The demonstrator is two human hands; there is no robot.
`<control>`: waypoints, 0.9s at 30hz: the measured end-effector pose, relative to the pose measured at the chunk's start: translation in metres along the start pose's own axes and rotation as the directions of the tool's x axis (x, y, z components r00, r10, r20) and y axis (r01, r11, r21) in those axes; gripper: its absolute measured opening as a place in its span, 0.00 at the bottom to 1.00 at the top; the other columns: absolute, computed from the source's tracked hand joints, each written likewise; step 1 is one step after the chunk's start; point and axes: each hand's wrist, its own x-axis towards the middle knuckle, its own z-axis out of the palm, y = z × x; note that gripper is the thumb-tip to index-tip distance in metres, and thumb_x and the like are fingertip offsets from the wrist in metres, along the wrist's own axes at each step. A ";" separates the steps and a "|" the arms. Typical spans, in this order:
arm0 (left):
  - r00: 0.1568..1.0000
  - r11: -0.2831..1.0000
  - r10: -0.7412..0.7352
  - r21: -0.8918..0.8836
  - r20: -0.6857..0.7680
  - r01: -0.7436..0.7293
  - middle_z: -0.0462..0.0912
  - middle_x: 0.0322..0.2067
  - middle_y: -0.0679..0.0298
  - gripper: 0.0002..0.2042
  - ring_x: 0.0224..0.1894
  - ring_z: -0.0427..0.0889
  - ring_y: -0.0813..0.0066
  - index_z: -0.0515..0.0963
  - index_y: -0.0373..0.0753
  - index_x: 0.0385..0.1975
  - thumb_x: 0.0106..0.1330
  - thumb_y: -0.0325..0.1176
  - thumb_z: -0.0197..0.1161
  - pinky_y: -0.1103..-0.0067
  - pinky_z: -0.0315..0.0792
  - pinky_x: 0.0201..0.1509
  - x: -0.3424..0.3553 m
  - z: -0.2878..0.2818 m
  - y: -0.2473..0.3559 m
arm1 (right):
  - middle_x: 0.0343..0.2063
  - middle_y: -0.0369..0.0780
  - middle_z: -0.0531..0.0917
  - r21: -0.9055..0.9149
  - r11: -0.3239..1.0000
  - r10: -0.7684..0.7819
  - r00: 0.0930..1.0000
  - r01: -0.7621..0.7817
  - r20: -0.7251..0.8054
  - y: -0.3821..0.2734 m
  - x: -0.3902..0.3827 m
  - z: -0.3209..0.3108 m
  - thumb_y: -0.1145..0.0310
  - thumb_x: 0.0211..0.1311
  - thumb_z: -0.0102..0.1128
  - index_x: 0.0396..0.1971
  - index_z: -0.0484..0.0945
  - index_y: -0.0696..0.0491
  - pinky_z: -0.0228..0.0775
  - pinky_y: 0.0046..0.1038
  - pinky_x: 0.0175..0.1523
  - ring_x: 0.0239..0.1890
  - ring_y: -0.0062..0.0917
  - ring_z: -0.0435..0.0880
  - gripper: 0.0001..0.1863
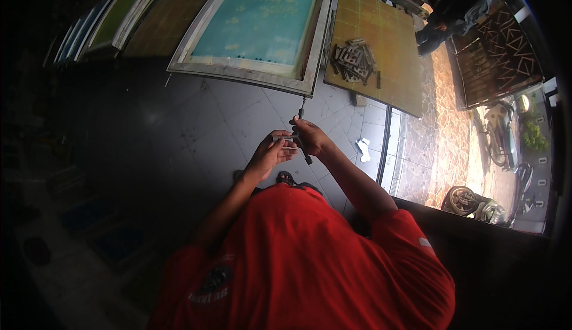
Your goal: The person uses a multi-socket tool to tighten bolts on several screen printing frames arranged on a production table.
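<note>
Both of my hands are raised in front of my red shirt, holding what looks like a three-armed metal socket wrench [307,157] with dark ends. My right hand [311,137] is closed round its middle, thumb and fingers pinching near the upper arm. One dark end sticks up past the right fingers and another points down below them. My left hand [266,158] has its thumb and fingers about the sideways arm, with the lower fingers loosely curled. The fingers partly hide where the arms meet.
A framed teal mesh screen [250,20] lies ahead. Right of it, metal pieces [354,60] are heaped on a yellowish board [396,56]. A white scrap [363,149] lies on the tiled floor [238,112]. Far right are dark clothing [459,14], a lattice gate [500,56] and parked motorbikes [500,130].
</note>
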 end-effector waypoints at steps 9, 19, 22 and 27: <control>0.923 0.895 -0.243 -0.436 -0.298 0.095 0.72 0.39 0.58 0.14 0.39 0.73 0.69 0.67 0.43 0.46 0.67 0.44 0.50 0.73 0.71 0.45 0.008 -0.032 -0.013 | 0.36 0.40 0.79 0.075 0.991 -0.120 0.986 0.112 0.113 0.006 -0.003 -0.001 0.73 0.65 0.47 0.42 0.71 0.59 0.70 0.21 0.44 0.39 0.24 0.79 0.09; 0.944 0.441 0.329 0.888 -0.029 -0.127 0.68 0.49 0.50 0.26 0.54 0.67 0.60 0.57 0.35 0.56 0.62 0.36 0.58 0.67 0.61 0.56 0.007 -0.001 -0.003 | 0.28 0.37 0.79 -0.074 0.995 -0.064 0.996 0.069 0.067 0.007 0.005 -0.027 0.65 0.62 0.56 0.29 0.74 0.56 0.69 0.20 0.36 0.29 0.21 0.78 0.09; 0.994 0.870 0.055 0.483 0.098 -0.096 0.69 0.50 0.55 0.24 0.56 0.66 0.67 0.55 0.41 0.60 0.67 0.43 0.49 0.71 0.58 0.59 0.019 -0.001 -0.020 | 0.25 0.36 0.78 -0.055 0.998 -0.038 0.996 0.042 0.075 0.003 -0.001 -0.018 0.63 0.61 0.58 0.28 0.74 0.55 0.68 0.20 0.34 0.26 0.20 0.76 0.11; 0.996 0.917 0.043 -0.393 -0.084 -0.073 0.65 0.57 0.56 0.32 0.60 0.62 0.64 0.58 0.41 0.60 0.66 0.61 0.35 0.67 0.52 0.62 0.002 0.003 0.004 | 0.24 0.35 0.77 -0.031 0.996 -0.082 0.997 0.082 0.008 0.005 -0.003 -0.018 0.60 0.57 0.62 0.27 0.73 0.53 0.64 0.19 0.32 0.24 0.18 0.73 0.12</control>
